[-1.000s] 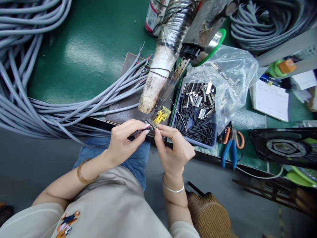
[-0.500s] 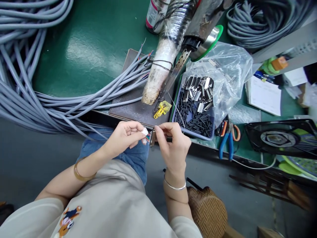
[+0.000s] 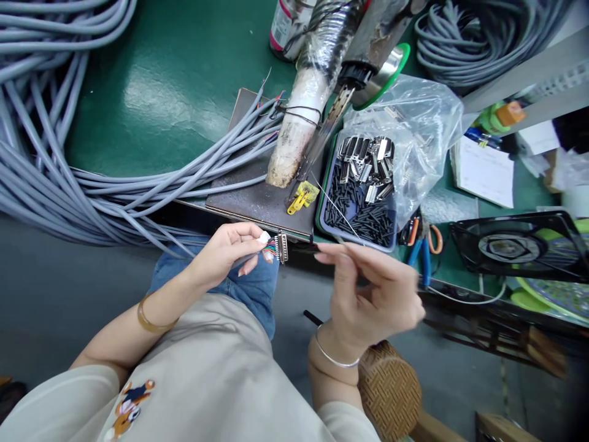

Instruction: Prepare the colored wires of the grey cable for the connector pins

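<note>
My left hand (image 3: 230, 250) is closed round the end of a grey cable, just above my lap. Fine coloured wires (image 3: 270, 247) fan out from its fingertips to the pins of a metal D-sub connector (image 3: 282, 247). My right hand (image 3: 370, 288) is apart from the connector, in front of the parts bin, slightly blurred, with thumb and fingers drawn together. Whether something small is between them I cannot make out. A thin solder wire (image 3: 338, 210) runs down across the bin to behind the right hand's fingers.
The bin (image 3: 394, 236) holds black sleeves (image 3: 363, 215) and loose connectors (image 3: 368, 161). A soldering iron (image 3: 322, 138) and a wrapped white tube (image 3: 294, 135) slant over the dark board. Grey cables (image 3: 105, 190) lie left. Pliers (image 3: 421, 252) and a fan (image 3: 515, 245) sit right.
My right hand has let go of the connector and moved right, towards the front of the bin. My left hand keeps the cable in nearly the same place.
</note>
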Demonstrator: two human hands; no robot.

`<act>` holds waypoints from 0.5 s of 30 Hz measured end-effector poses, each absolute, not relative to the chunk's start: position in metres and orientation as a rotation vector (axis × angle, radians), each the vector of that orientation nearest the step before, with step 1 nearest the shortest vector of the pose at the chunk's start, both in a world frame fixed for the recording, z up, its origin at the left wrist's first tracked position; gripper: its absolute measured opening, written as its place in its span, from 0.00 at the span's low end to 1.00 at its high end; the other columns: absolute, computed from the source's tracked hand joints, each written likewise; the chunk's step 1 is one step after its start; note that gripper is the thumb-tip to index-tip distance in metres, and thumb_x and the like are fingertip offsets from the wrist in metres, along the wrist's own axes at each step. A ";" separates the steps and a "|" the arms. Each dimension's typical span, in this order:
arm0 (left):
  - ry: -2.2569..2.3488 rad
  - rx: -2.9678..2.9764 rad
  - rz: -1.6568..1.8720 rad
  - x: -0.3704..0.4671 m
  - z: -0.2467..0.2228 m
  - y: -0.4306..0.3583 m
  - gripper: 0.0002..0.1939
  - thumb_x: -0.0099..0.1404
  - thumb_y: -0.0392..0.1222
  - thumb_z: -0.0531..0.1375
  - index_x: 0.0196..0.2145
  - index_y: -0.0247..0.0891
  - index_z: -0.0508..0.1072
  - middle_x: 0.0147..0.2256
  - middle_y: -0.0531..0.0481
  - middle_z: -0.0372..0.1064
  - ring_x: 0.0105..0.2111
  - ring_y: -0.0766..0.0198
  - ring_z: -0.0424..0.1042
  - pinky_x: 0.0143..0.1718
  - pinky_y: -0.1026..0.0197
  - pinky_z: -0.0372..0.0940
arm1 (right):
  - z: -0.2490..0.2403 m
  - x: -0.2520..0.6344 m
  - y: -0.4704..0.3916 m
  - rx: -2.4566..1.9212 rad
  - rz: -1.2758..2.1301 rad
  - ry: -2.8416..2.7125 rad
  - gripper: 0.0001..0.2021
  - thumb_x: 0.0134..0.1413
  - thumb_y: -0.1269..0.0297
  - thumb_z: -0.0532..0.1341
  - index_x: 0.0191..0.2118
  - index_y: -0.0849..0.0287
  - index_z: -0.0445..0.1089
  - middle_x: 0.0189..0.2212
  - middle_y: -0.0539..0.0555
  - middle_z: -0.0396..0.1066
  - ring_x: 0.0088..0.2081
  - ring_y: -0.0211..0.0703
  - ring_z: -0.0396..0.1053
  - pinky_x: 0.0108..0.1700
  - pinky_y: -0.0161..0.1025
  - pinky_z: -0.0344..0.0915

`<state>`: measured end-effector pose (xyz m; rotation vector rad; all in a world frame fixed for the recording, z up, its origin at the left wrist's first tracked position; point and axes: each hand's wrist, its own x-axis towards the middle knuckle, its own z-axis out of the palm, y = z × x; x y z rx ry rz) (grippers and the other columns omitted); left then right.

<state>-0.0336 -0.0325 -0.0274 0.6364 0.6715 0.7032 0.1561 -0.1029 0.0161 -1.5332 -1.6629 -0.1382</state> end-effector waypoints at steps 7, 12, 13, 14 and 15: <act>0.691 0.623 0.726 -0.036 -0.027 -0.033 0.14 0.57 0.46 0.72 0.29 0.33 0.74 0.26 0.48 0.77 0.14 0.74 0.63 0.13 0.69 0.53 | 0.015 0.149 -0.091 -1.526 -0.269 -1.763 0.03 0.59 0.68 0.68 0.37 0.51 0.76 0.20 0.41 0.72 0.16 0.30 0.63 0.24 0.32 0.63; 0.685 0.639 0.733 -0.038 -0.029 -0.033 0.15 0.58 0.47 0.72 0.30 0.33 0.74 0.26 0.49 0.76 0.14 0.73 0.63 0.14 0.69 0.54 | 0.012 0.147 -0.090 -1.501 -0.323 -1.693 0.04 0.58 0.68 0.69 0.36 0.51 0.77 0.21 0.43 0.74 0.17 0.33 0.67 0.24 0.33 0.67; 0.684 0.651 0.736 -0.038 -0.029 -0.033 0.15 0.58 0.47 0.72 0.30 0.33 0.74 0.26 0.49 0.76 0.14 0.73 0.64 0.14 0.69 0.54 | 0.013 0.147 -0.090 -1.495 -0.324 -1.683 0.04 0.58 0.68 0.68 0.36 0.51 0.77 0.23 0.44 0.76 0.18 0.34 0.69 0.25 0.33 0.69; 0.684 0.663 0.739 -0.038 -0.030 -0.034 0.15 0.58 0.47 0.72 0.30 0.33 0.74 0.26 0.49 0.76 0.15 0.73 0.64 0.15 0.68 0.55 | 0.013 0.146 -0.089 -1.488 -0.322 -1.676 0.04 0.58 0.69 0.69 0.36 0.52 0.77 0.24 0.44 0.77 0.19 0.35 0.71 0.26 0.34 0.70; 0.684 0.675 0.742 -0.038 -0.030 -0.034 0.15 0.58 0.47 0.72 0.30 0.34 0.74 0.26 0.49 0.76 0.15 0.73 0.64 0.15 0.68 0.56 | 0.013 0.146 -0.089 -1.481 -0.316 -1.672 0.04 0.58 0.69 0.69 0.37 0.52 0.77 0.25 0.45 0.78 0.20 0.36 0.73 0.27 0.34 0.71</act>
